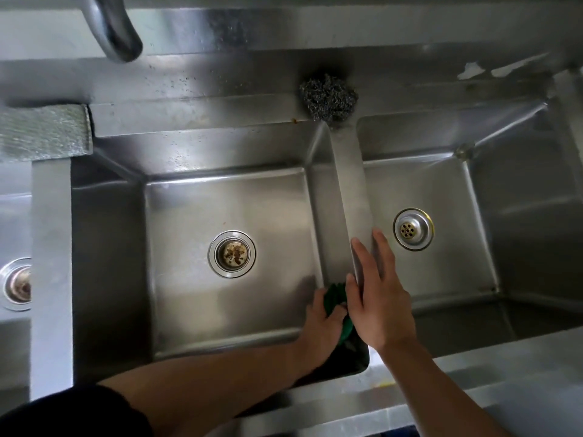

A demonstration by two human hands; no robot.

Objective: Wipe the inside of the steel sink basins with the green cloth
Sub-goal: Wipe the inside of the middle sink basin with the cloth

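Green cloth (335,299) half-hidden | left hand (321,323) grips it | right hand (377,298) flat on divider (350,184)

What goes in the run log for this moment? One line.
left hand: wiping middle basin with green cloth | right hand: flat on divider | step: wiping

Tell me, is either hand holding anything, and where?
The left hand grips the bunched green cloth in the middle basin. Its fingers wrap the middle. The right hand holds nothing; it rests flat on the divider.

No readable text, label, brand or number shows anywhere.
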